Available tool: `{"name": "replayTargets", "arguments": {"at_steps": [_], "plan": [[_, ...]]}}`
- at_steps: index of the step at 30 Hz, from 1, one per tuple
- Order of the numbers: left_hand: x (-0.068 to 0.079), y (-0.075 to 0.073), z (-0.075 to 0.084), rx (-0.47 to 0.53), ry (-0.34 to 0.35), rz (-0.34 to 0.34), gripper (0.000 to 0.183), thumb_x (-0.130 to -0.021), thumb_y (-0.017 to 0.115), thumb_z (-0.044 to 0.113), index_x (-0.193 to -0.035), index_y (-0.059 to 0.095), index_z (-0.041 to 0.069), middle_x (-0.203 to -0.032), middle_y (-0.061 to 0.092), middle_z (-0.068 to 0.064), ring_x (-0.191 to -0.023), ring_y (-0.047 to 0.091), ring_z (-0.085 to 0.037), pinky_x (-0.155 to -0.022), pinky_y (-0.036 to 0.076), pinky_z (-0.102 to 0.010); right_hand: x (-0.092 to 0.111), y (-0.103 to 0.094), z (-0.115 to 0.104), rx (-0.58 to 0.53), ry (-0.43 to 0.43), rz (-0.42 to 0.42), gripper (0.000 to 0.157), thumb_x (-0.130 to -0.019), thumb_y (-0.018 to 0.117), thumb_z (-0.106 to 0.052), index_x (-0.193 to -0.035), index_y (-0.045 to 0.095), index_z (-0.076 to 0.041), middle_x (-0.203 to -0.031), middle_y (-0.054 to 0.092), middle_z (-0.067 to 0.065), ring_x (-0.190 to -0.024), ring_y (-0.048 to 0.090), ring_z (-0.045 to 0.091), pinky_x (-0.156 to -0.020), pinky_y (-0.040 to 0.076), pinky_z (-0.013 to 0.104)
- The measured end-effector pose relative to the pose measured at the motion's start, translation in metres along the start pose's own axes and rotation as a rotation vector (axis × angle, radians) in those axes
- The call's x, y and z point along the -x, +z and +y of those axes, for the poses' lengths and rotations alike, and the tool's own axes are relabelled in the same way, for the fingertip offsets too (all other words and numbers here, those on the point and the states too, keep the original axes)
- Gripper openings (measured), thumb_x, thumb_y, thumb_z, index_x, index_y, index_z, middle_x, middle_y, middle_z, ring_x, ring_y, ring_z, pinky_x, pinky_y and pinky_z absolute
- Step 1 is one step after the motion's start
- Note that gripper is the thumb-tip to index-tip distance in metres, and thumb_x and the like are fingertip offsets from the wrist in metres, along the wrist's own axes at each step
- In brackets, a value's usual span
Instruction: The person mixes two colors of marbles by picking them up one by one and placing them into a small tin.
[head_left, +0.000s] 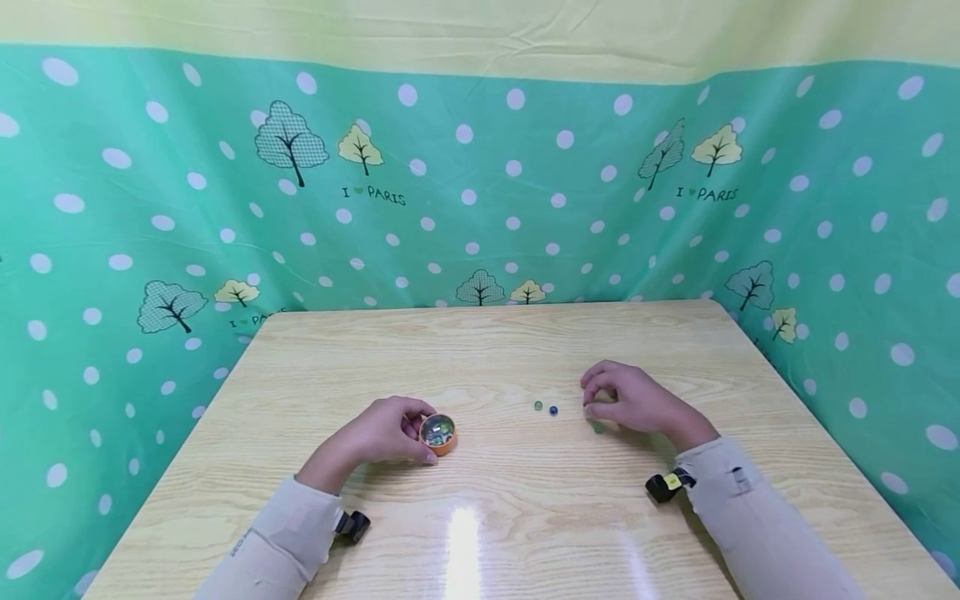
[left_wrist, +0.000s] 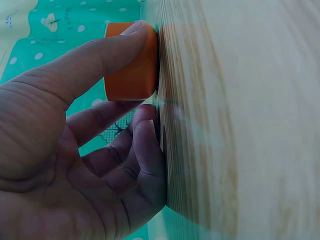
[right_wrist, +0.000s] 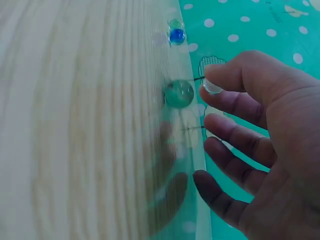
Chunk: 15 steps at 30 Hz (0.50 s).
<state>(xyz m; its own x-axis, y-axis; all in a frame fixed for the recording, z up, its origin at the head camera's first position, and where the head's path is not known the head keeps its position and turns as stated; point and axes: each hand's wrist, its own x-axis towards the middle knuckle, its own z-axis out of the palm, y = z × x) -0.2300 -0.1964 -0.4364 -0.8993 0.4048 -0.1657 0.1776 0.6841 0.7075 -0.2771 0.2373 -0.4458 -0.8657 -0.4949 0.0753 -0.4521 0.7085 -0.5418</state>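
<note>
My left hand (head_left: 386, 432) holds a small round orange cup (head_left: 446, 447) on the table, its thumb along the near side. Several glass marbles (head_left: 437, 431) lie inside the cup. In the left wrist view the thumb presses the cup's orange wall (left_wrist: 131, 75). Over the table's right half, my right hand (head_left: 633, 398) pinches a clear marble (right_wrist: 213, 88) between thumb and index finger, the other fingers loosely bent. Just below that hand rests a green marble (head_left: 597, 427). Left of it sit a blue marble (head_left: 553, 410) and a pale green marble (head_left: 537, 406).
The light wood table (head_left: 480, 350) reaches back to a green dotted curtain (head_left: 480, 217), which also hangs along both sides. Each wrist carries a small black camera, one at the left sleeve (head_left: 262, 537) and one at the right sleeve (head_left: 757, 517).
</note>
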Motion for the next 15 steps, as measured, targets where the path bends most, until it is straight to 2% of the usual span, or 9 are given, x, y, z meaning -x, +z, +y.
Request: {"name": "replayTargets", "arguments": {"at_steps": [8, 15], "plan": [[0.0, 0.001, -0.001, -0.003, 0.016, 0.005, 0.06, -0.069, 0.099, 0.025, -0.121, 0.072, 0.013, -0.091, 0.066, -0.003, -0.079, 0.059, -0.017, -0.068, 0.052, -0.029, -0.008, 0.002, -0.02, 0.01, -0.059, 0.043, 0.01, -0.09, 0.079, -0.021, -0.089, 0.075, -0.029, -0.131, 0.064, 0.007, -0.125, 0.057, 0.029, -0.108, 0.045, 0.054], [0.001, 0.001, 0.002, -0.011, -0.026, 0.013, 0.061, -0.067, 0.099, 0.028, -0.12, 0.072, 0.018, -0.096, 0.066, 0.0, -0.082, 0.059, -0.017, -0.072, 0.051, -0.03, -0.018, 0.005, -0.039, 0.034, -0.125, 0.008, 0.01, -0.089, 0.08, -0.02, -0.09, 0.075, -0.029, -0.134, 0.062, 0.009, -0.126, 0.056, 0.03, -0.108, 0.044, 0.055]]}}
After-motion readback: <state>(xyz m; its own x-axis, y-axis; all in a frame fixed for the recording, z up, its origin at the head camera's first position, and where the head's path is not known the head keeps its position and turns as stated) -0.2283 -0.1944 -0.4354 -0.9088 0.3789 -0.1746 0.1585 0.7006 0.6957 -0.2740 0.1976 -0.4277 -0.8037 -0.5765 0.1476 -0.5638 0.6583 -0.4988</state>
